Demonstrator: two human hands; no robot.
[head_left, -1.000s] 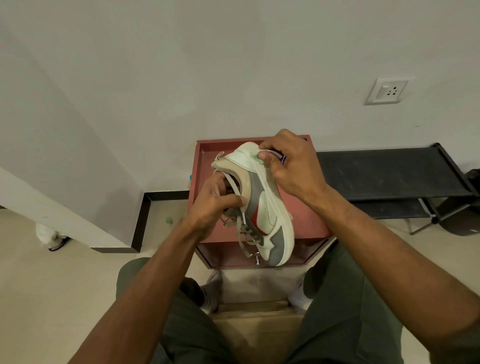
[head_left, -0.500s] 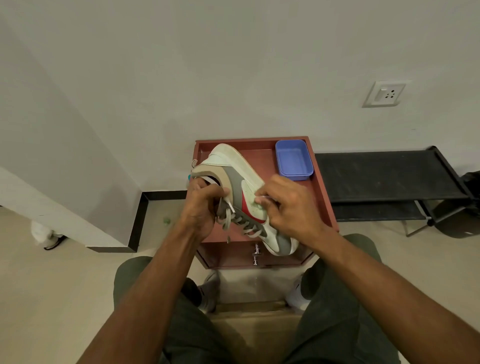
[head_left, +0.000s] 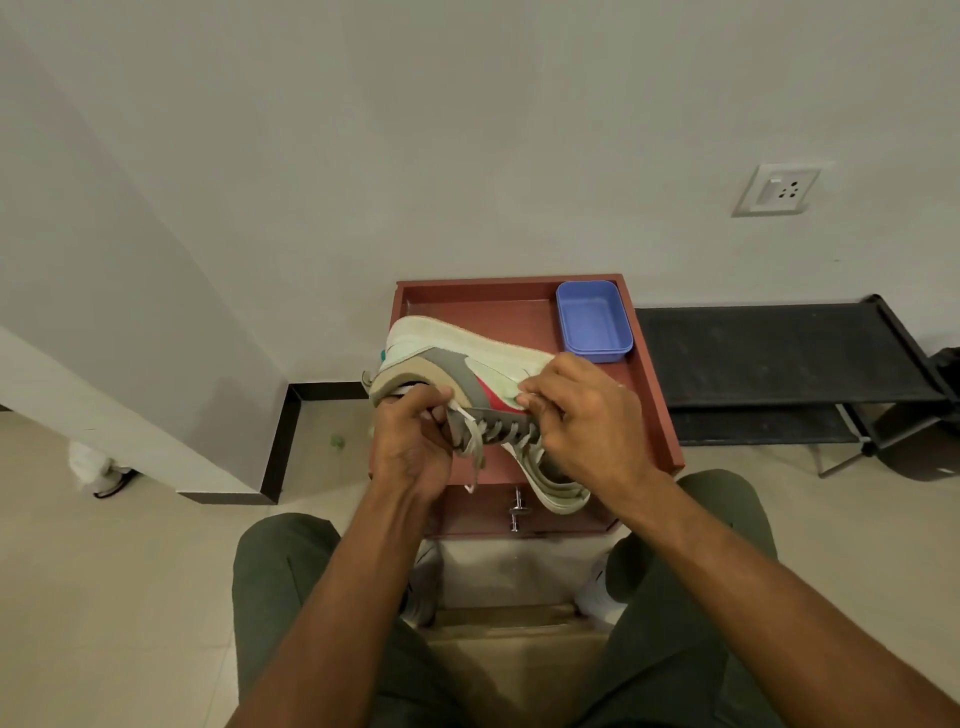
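The sneaker (head_left: 467, 353) is up off the red-brown cabinet (head_left: 655, 395), held in the air on its side, with its pale sole (head_left: 457, 332) turned to the wall. The left hand (head_left: 410, 447) has its fingers curled in at the padded collar. The right hand (head_left: 587, 421) is clamped over the midfoot, fingertips pinching the upper by the eyelet row. It looks a light thing to carry: a thick foam sole that is firm but springy, and soft panels of grey, mint and red that would give under a squeeze. The flat laces (head_left: 475, 441) hang limp and loose and could easily snag. I'd say heel and midfoot are the sensible holds. A smooth blue plastic tub (head_left: 595, 322) sits just behind, on the cabinet's back corner.
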